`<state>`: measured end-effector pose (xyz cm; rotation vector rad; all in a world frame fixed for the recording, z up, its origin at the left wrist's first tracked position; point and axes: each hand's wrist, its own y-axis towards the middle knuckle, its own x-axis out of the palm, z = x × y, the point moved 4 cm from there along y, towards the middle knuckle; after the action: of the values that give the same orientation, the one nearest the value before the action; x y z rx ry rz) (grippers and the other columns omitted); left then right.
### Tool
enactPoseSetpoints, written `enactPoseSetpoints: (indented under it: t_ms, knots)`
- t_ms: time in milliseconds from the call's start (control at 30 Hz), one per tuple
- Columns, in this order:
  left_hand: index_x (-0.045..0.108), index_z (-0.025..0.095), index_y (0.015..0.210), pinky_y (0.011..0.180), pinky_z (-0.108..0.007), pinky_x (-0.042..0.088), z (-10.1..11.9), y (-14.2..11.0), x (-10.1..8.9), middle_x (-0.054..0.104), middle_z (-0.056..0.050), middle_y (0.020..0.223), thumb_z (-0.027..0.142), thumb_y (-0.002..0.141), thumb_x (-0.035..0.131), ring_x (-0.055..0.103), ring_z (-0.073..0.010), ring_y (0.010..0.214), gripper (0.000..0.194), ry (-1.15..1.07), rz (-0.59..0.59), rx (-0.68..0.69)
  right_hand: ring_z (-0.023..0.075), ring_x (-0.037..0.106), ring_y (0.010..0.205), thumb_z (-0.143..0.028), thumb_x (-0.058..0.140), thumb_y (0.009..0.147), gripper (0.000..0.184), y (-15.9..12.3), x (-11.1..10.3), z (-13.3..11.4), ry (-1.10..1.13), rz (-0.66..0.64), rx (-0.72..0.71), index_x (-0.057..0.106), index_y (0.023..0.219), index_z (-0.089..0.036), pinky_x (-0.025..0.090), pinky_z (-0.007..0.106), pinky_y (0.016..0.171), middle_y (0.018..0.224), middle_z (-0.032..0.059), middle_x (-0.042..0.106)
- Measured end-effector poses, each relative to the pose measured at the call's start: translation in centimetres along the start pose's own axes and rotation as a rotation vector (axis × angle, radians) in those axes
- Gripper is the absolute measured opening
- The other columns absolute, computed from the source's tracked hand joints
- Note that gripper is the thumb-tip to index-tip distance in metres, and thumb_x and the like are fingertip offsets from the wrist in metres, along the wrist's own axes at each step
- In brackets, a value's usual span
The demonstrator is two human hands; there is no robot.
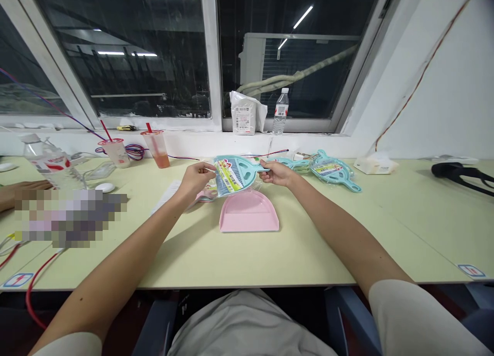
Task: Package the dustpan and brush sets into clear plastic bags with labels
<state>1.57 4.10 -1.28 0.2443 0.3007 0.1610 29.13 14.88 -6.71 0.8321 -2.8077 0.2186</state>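
A wrapped teal dustpan (243, 172) is pinched by the left hand (195, 181) and right hand (277, 173) over a pink dustpan (249, 212) mid-worktop (231, 258) — slick film could cause slippage.

- a plastic water bottle (280, 111) upright on the windowsill (309, 125)
- a white packet (244, 117) just beside it
- two plastic cups with red straws (155, 148)
- a white computer mouse (105, 188) on the surface (424, 227)
- a tissue pack (376, 164)
- a black strap (459, 172)

Teal hand broom (247, 172) ctr w/ blue-grey bristles (231, 183), yellow-green label (224, 176); pink dustpan (249, 214) below; pale-green desk (239, 258); teal brushes (334, 173) right.
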Motion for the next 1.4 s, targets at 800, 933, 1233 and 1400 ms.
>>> enactPoseSetpoints:
  t_ms: [800, 933, 1233, 1400]
  knots:
    - [0.076, 0.020, 0.097, 0.074, -0.029, 0.047, -1.4, 1.4, -0.4, 0.074, -0.005, 0.102, 0.024, 0.083, 0.055, 0.062, -0.0184, 0.078, 0.026, 0.367, 0.103, 0.373, 0.0085, 0.037, 0.051, -0.039, 0.068, 0.092, 0.029, 0.1, -0.7, 1.0, 0.096, -0.087, 0.076, 0.046, 0.084, -0.020, 0.027, 0.014, 0.042, 0.061, -0.0029, 0.043]
    - [0.075, 0.020, 0.100, 0.076, -0.030, 0.048, -1.4, 1.3, -0.4, 0.074, -0.006, 0.106, 0.028, 0.084, 0.057, 0.063, -0.0183, 0.079, 0.025, 0.375, 0.093, 0.389, 0.0080, 0.037, 0.050, -0.039, 0.067, 0.093, 0.030, -0.1, -0.7, 0.9, 0.087, -0.068, 0.086, 0.046, 0.083, -0.019, 0.028, 0.014, 0.041, 0.062, -0.0026, 0.044]
    - [0.068, 0.022, 0.123, 0.081, -0.032, 0.048, -1.6, 1.7, -0.9, 0.074, -0.006, 0.109, 0.019, 0.083, 0.058, 0.065, -0.0194, 0.082, 0.042, 0.447, 0.094, 0.454, 0.0080, 0.035, 0.050, -0.040, 0.066, 0.093, 0.031, -0.1, -0.4, 1.2, 0.038, -0.124, 0.124, 0.045, 0.082, -0.020, 0.025, 0.013, 0.041, 0.062, -0.0031, 0.042]
    - [0.075, 0.022, 0.115, 0.085, -0.035, 0.047, -2.1, 2.2, -1.1, 0.071, -0.008, 0.108, 0.021, 0.086, 0.055, 0.062, -0.0202, 0.080, 0.035, 0.513, 0.101, 0.562, 0.0072, 0.034, 0.050, -0.040, 0.067, 0.092, 0.031, -0.1, -0.5, 1.4, 0.020, -0.142, 0.121, 0.047, 0.081, -0.018, 0.024, 0.013, 0.041, 0.061, -0.0031, 0.041]
